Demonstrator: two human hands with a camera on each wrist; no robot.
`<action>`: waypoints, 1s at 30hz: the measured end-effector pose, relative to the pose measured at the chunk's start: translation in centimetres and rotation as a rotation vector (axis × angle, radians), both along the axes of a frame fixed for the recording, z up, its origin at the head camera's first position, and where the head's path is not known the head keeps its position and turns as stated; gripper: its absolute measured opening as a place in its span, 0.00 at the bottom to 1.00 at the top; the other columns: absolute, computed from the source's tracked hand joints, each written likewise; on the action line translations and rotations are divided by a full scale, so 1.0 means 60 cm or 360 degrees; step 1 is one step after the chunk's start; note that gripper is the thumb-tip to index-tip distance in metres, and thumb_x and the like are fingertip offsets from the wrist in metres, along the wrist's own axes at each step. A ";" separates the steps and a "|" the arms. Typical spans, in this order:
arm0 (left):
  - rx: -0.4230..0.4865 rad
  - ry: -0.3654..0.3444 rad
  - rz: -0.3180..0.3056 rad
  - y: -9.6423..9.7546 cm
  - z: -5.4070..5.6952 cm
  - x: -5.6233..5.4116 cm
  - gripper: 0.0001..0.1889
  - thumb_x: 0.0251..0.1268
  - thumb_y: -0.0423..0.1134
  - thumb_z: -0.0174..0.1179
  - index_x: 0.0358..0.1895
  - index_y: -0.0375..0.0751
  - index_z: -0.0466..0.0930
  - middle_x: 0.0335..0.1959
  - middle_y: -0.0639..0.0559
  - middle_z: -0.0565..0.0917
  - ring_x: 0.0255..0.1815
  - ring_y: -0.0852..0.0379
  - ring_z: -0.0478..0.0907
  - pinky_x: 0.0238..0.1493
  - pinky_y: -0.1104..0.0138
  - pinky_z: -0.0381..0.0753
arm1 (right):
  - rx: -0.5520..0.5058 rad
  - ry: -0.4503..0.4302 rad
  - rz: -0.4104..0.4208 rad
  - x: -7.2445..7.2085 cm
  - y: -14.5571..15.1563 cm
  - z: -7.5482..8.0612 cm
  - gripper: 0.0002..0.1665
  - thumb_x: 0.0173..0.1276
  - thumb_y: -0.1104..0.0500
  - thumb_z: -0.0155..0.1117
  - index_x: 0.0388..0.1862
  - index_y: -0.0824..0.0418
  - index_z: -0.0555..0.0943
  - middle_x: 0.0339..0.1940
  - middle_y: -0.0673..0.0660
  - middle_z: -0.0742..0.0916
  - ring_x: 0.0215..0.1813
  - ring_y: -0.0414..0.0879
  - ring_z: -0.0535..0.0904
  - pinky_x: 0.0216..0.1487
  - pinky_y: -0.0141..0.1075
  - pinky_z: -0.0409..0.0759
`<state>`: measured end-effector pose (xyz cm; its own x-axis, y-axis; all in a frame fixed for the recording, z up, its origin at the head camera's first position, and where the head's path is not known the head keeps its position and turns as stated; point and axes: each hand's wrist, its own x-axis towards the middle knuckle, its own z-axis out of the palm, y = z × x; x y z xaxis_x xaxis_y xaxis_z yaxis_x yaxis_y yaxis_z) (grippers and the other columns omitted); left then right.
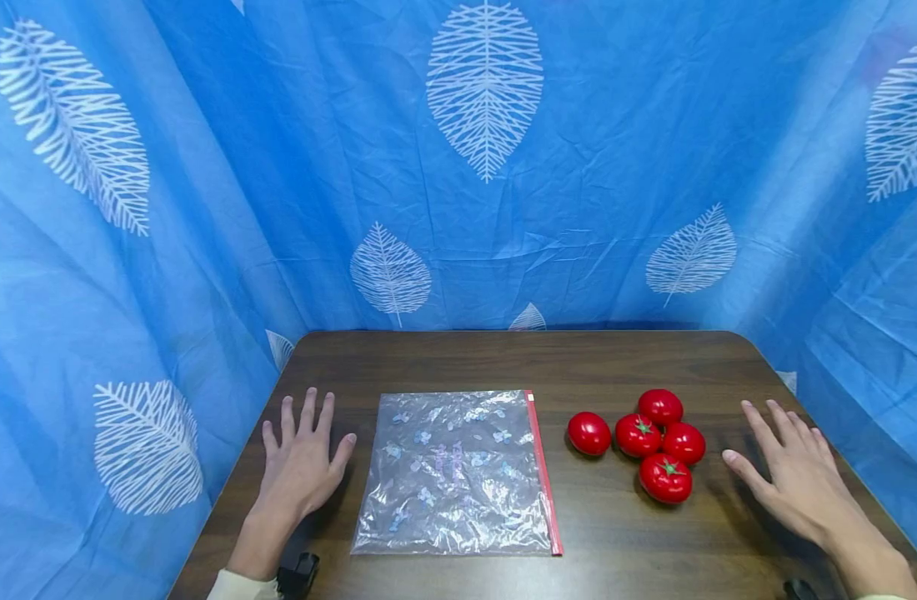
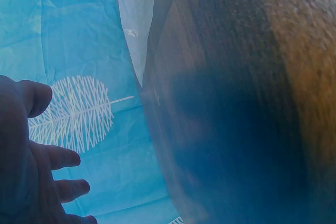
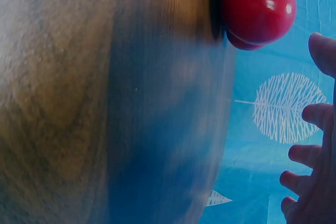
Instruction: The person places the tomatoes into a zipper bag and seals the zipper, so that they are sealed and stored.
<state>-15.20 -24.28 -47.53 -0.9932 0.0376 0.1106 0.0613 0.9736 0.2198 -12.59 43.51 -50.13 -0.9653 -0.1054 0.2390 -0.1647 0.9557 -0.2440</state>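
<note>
In the head view a clear plastic zip bag (image 1: 451, 475) with small bluish prints lies flat on the table, its red zip strip (image 1: 544, 475) along the right side. To the right of it several shiny red tomatoes (image 1: 638, 436) sit in a loose cluster, some with green star-shaped stem marks. My left hand (image 1: 297, 475) is left of the bag, fingers spread and holding nothing. Right of the tomatoes, my right hand (image 1: 792, 479) is spread too, apart from them. The right wrist view has a tomato (image 3: 257, 6) near the thumb; the left wrist view catches part of the bag (image 2: 135, 19).
The dark wooden table (image 1: 503, 358) has rounded far corners. Blue curtains (image 1: 571, 167) with white leaf prints hang close behind it and along both sides. Dark devices, such as the one at the left wrist (image 1: 297, 575), are worn on the wrists.
</note>
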 end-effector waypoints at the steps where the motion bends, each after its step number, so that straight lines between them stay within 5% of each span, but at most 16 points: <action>1: -0.0001 0.0002 0.0001 0.000 0.000 0.000 0.42 0.84 0.57 0.54 0.88 0.33 0.54 0.90 0.26 0.49 0.88 0.17 0.37 0.78 0.18 0.38 | -0.0004 -0.0003 0.0002 0.000 0.000 -0.001 0.53 0.84 0.43 0.60 0.93 0.61 0.45 0.83 0.86 0.57 0.81 0.89 0.50 0.83 0.75 0.25; 9: 0.0012 0.0013 -0.0011 -0.002 0.005 0.002 0.44 0.83 0.56 0.56 0.88 0.32 0.54 0.90 0.27 0.50 0.88 0.17 0.37 0.79 0.19 0.39 | -0.0078 0.0062 0.0077 0.002 -0.001 0.004 0.51 0.84 0.47 0.61 0.92 0.64 0.48 0.84 0.85 0.58 0.83 0.87 0.49 0.87 0.69 0.26; 17: 0.0062 0.0066 -0.0085 -0.003 0.024 0.011 0.48 0.82 0.54 0.61 0.86 0.24 0.50 0.88 0.24 0.52 0.88 0.18 0.43 0.82 0.24 0.44 | -0.0185 0.0078 0.0109 0.005 -0.030 0.048 0.52 0.83 0.48 0.65 0.93 0.60 0.49 0.91 0.72 0.57 0.90 0.74 0.51 0.85 0.72 0.45; 24: 0.0044 0.0172 -0.0148 0.003 0.045 0.017 0.50 0.79 0.55 0.65 0.84 0.20 0.53 0.86 0.22 0.57 0.88 0.24 0.53 0.84 0.28 0.50 | -0.0135 0.0127 0.0119 -0.007 -0.067 0.097 0.57 0.75 0.43 0.74 0.92 0.56 0.55 0.85 0.72 0.70 0.71 0.82 0.75 0.61 0.76 0.72; 30: 0.0051 0.0271 -0.0191 0.009 0.055 0.021 0.52 0.75 0.56 0.69 0.83 0.19 0.55 0.85 0.22 0.60 0.87 0.24 0.56 0.84 0.31 0.53 | -0.0045 0.0260 0.0236 -0.019 -0.104 0.126 0.57 0.65 0.42 0.83 0.86 0.60 0.68 0.74 0.75 0.81 0.61 0.79 0.84 0.53 0.73 0.81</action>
<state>-13.96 -23.76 -44.23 -0.9486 0.1481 0.2797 0.2153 0.9498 0.2272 -13.73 37.26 -42.57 -0.8880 -0.2342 0.3959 -0.3423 0.9113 -0.2288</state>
